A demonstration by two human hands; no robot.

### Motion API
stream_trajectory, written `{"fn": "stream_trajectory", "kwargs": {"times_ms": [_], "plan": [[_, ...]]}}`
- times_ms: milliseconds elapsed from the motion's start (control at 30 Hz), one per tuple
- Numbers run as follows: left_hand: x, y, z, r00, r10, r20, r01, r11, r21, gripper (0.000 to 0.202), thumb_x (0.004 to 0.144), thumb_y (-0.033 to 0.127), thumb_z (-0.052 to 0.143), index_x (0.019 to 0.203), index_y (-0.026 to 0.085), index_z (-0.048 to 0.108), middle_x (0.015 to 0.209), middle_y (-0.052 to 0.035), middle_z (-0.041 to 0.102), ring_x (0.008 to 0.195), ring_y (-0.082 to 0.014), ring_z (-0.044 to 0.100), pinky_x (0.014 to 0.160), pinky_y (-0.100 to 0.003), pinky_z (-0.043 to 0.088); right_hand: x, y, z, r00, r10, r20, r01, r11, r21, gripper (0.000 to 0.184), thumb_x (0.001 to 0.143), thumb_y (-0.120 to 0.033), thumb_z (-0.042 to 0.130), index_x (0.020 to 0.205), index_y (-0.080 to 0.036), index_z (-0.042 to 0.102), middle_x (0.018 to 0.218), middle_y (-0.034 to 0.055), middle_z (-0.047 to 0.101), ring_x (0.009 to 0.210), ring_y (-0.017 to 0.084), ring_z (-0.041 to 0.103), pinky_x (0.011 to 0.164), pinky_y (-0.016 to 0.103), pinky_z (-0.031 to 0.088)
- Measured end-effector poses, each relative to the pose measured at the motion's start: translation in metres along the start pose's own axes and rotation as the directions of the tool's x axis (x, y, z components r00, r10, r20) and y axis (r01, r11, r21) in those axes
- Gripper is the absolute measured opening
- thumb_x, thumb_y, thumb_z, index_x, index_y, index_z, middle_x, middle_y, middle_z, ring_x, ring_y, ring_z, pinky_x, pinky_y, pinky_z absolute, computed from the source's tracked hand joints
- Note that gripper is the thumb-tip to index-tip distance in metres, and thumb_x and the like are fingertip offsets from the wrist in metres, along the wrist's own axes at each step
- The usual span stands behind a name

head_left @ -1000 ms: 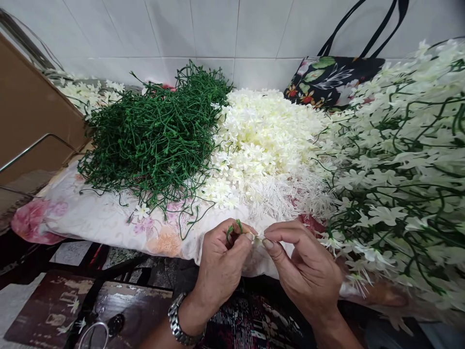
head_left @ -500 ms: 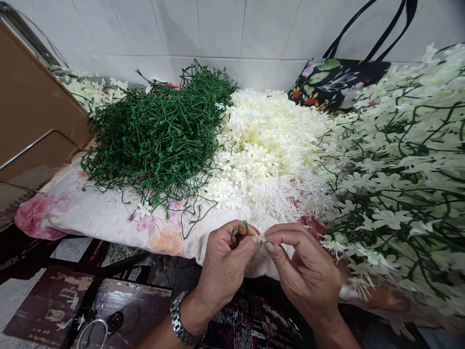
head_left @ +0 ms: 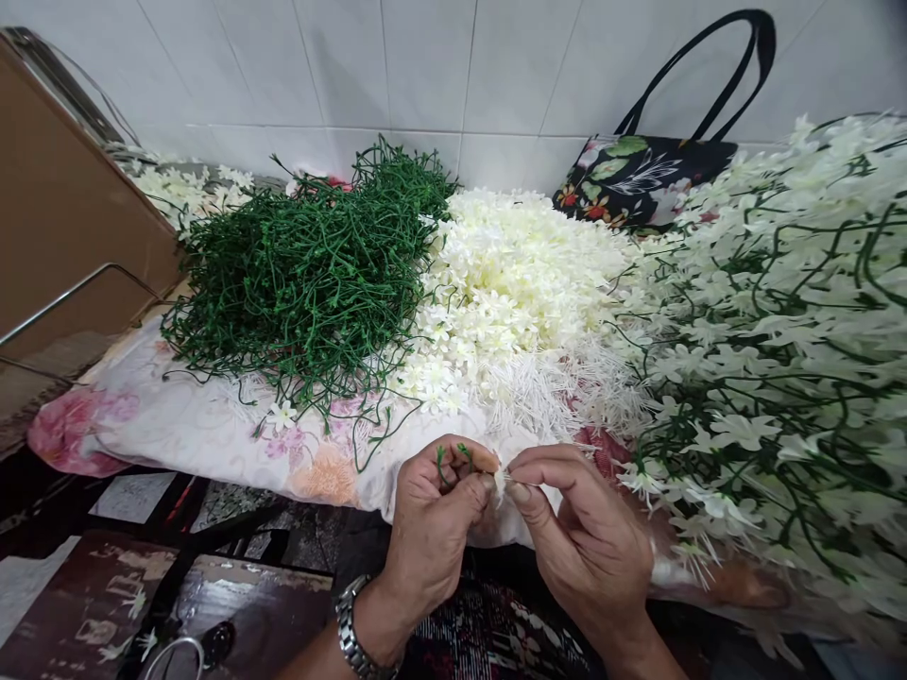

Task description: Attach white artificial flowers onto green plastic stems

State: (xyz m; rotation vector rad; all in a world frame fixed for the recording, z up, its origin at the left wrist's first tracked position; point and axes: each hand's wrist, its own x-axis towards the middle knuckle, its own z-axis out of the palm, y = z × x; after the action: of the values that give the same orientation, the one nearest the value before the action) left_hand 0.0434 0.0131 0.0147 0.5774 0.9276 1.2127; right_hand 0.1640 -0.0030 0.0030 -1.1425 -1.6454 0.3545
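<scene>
My left hand point(head_left: 434, 524), with a metal watch on its wrist, is closed on a green artificial flower stem point(head_left: 464, 455), whose small forked tips stick up above the fingers. At its thumb and fingertip sits a small white artificial flower point(head_left: 500, 484), partly hidden. From the other side, my right hand point(head_left: 591, 538) pinches fine white stamen threads at that flower with thumb and forefinger. Both hands meet over the near edge of a floral cloth point(head_left: 213, 439). Just beyond them lie loose white stamens point(head_left: 528, 397) and a heap of cream-white petals point(head_left: 517, 269).
A tangled pile of green stems point(head_left: 304, 274) lies left of the petals. Assembled white flowers point(head_left: 765, 368) are heaped high at right. At the back stands a black floral bag point(head_left: 644, 179) against the tiled wall point(head_left: 397, 66). A brown board point(head_left: 63, 208) borders the left side.
The view has tilted slightly up. The white flower now shows more between my fingertips, its petals hanging down. Both hands keep their pinch, close together.
</scene>
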Motion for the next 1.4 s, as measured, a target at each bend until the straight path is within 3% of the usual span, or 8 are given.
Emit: {"fn": "stream_trajectory", "kwargs": {"times_ms": [100, 267, 433, 733, 867, 1133, 1400], "plan": [[-0.001, -0.001, -0.001, 0.998, 0.058, -0.029, -0.058, 0.998, 0.022, 0.007, 0.059, 0.01, 0.07, 0.063, 0.014, 0.066, 0.058, 0.0021, 0.059, 0.046, -0.0036, 0.042, 0.043, -0.013, 0.032, 0.001, -0.002, 0.001, 1.0, -0.004, 0.009, 0.004, 1.0, -0.007, 0.011, 0.085, -0.009, 0.052, 0.086, -0.019, 0.056, 0.078, 0.0014, 0.059, 0.073, 0.012, 0.058, 0.063, 0.022, 0.048], [-0.002, -0.006, -0.007, 0.993, 0.116, 0.022, -0.117, 0.992, 0.055, 0.007, 0.066, 0.017, 0.072, 0.069, 0.015, 0.067, 0.063, 0.0018, 0.059, 0.05, -0.0048, 0.043, 0.046, -0.015, 0.034, 0.003, -0.006, -0.002, 0.999, -0.009, 0.038, 0.011, 0.999, -0.04, 0.011, 0.084, -0.009, 0.052, 0.086, -0.019, 0.057, 0.077, 0.0016, 0.059, 0.068, 0.011, 0.058, 0.057, 0.021, 0.047], [-0.006, -0.007, -0.009, 0.982, 0.157, 0.103, -0.175, 0.964, 0.2, 0.007, 0.076, 0.021, 0.066, 0.071, 0.015, 0.064, 0.059, 0.0035, 0.053, 0.051, -0.0056, 0.04, 0.048, -0.016, 0.034, 0.002, -0.007, 0.001, 0.999, -0.038, -0.001, 0.038, 0.996, -0.078, 0.011, 0.084, -0.009, 0.051, 0.084, -0.019, 0.055, 0.075, 0.0013, 0.058, 0.069, 0.012, 0.057, 0.057, 0.021, 0.046], [-0.01, -0.003, -0.009, 0.944, 0.283, 0.167, -0.324, 0.886, 0.33, 0.008, 0.079, 0.018, 0.062, 0.071, 0.017, 0.065, 0.064, 0.0014, 0.058, 0.057, -0.0087, 0.047, 0.054, -0.018, 0.039, 0.001, -0.011, 0.003, 0.998, -0.055, 0.004, 0.055, 0.997, -0.063, 0.013, 0.084, -0.006, 0.05, 0.086, -0.018, 0.055, 0.076, 0.0017, 0.057, 0.067, 0.011, 0.056, 0.055, 0.022, 0.045], [-0.009, -0.005, -0.01, 0.959, 0.249, 0.138, -0.281, 0.899, 0.335, 0.01, 0.076, 0.02, 0.065, 0.067, 0.015, 0.065, 0.059, 0.0008, 0.056, 0.054, -0.0094, 0.046, 0.051, -0.02, 0.039, 0.002, -0.01, 0.003, 0.998, -0.065, 0.009, 0.065, 0.996, -0.058, 0.014, 0.083, -0.006, 0.051, 0.086, -0.018, 0.056, 0.075, 0.0024, 0.057, 0.067, 0.012, 0.056, 0.054, 0.023, 0.046], [-0.004, -0.008, -0.016, 0.992, 0.107, 0.069, -0.116, 0.983, 0.144, 0.016, 0.068, 0.028, 0.074, 0.067, 0.014, 0.066, 0.057, 0.0017, 0.054, 0.051, -0.0082, 0.043, 0.049, -0.02, 0.037, 0.006, -0.007, -0.004, 0.995, -0.069, 0.069, 0.072, 0.996, -0.044, 0.011, 0.083, -0.009, 0.055, 0.086, -0.018, 0.059, 0.074, 0.0023, 0.061, 0.068, 0.013, 0.059, 0.059, 0.023, 0.049], [-0.007, -0.004, -0.015, 0.955, 0.266, 0.132, -0.295, 0.895, 0.335, 0.008, 0.075, 0.018, 0.065, 0.069, 0.015, 0.067, 0.063, 0.0004, 0.057, 0.057, -0.0095, 0.047, 0.052, -0.019, 0.037, 0.006, -0.006, -0.004, 0.985, -0.153, 0.081, 0.162, 0.979, -0.12, 0.01, 0.082, -0.007, 0.054, 0.085, -0.017, 0.056, 0.069, 0.0027, 0.059, 0.065, 0.013, 0.056, 0.057, 0.025, 0.048]]}}
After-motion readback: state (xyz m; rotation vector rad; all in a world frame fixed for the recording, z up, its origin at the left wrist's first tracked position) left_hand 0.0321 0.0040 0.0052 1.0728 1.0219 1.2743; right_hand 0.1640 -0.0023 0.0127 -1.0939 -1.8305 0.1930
